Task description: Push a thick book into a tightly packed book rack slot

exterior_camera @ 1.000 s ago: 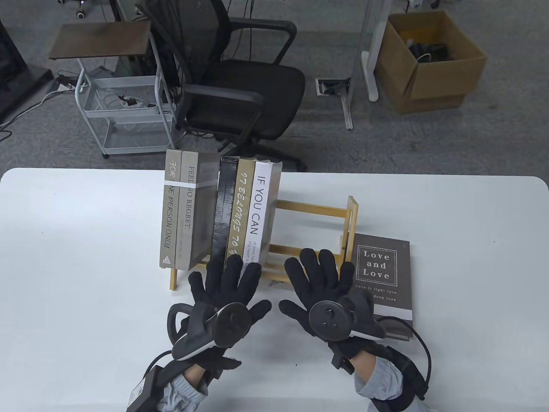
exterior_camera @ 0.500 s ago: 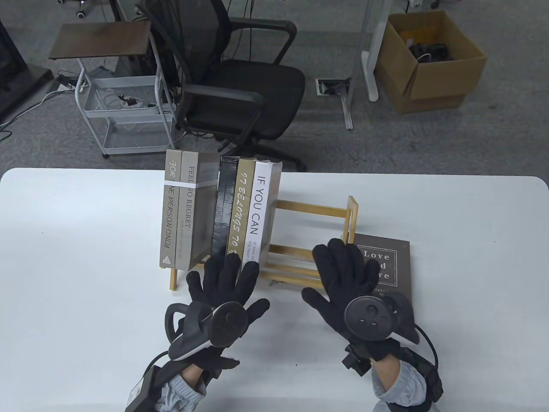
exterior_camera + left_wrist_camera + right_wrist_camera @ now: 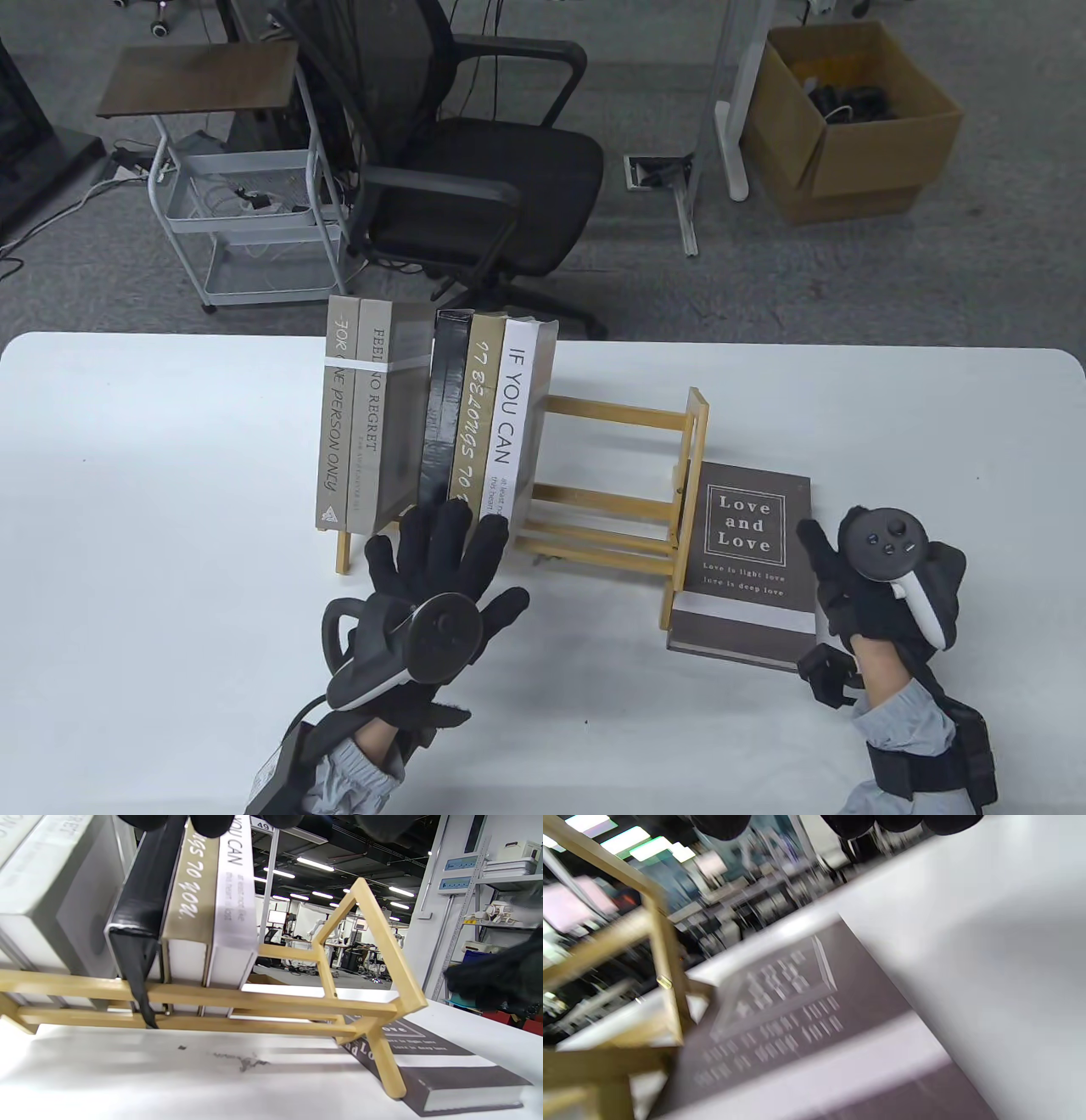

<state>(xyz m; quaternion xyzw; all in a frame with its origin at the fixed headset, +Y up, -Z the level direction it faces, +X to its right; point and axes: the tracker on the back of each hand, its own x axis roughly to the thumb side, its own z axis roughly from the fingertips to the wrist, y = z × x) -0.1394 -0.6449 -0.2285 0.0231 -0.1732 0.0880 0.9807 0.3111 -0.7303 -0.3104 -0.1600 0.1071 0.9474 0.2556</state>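
A wooden book rack (image 3: pixel 624 475) stands mid-table with several upright books (image 3: pixel 441 416) packed at its left end; its right part holds nothing. A thick brown book "Love and Love" (image 3: pixel 747 564) lies flat on the table just right of the rack, also seen in the left wrist view (image 3: pixel 441 1073) and blurred in the right wrist view (image 3: pixel 797 1018). My left hand (image 3: pixel 441 543) is spread, fingertips touching the lower spines of the black and tan books (image 3: pixel 169 899). My right hand (image 3: pixel 857 577) is at the book's right edge, its thumb at that edge; whether it grips is hidden.
The white table (image 3: pixel 153 526) spreads left and right of the rack. Behind the table stand an office chair (image 3: pixel 458 170), a wire cart (image 3: pixel 246 212) and a cardboard box (image 3: pixel 848 119) on the floor.
My right hand has swept from in front of the rack, over the brown book, to the book's right edge and turned sideways. My left hand has stayed on the upright books.
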